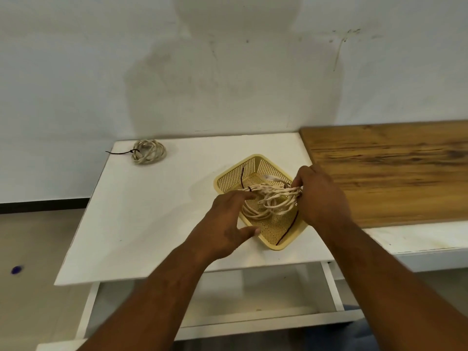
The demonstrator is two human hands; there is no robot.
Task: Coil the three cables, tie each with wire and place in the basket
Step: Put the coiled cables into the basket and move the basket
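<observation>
- two cable bundles seem to be at the yellow basket (253, 159): the held coil (273, 192) hangs just above its floor, and a lower coil (255, 214) lies inside beneath it. i cannot tell for sure that they are separate.
- the right hand (321, 198) has its fingers curled round the right end of the held coil, over the basket's right corner.
- the left hand (228, 219) is spread wide and holds nothing. its fingertips reach toward the coil's left end and its thumb is near the basket's near rim.
- the held coil is pulled into a long oval. its long axis runs left to right across the basket, about level, and the end with the dark wire tie (249, 189) points left.
- to do this step well, i judge: lower it flat, turn the long axis along the basket's diagonal so no loop hangs over the rim, steady the tied end with the left hand, then let go.
- a third coil (149, 152), already tied, lies well apart at the far left corner of the white table (152, 211), not yet in the basket.
</observation>
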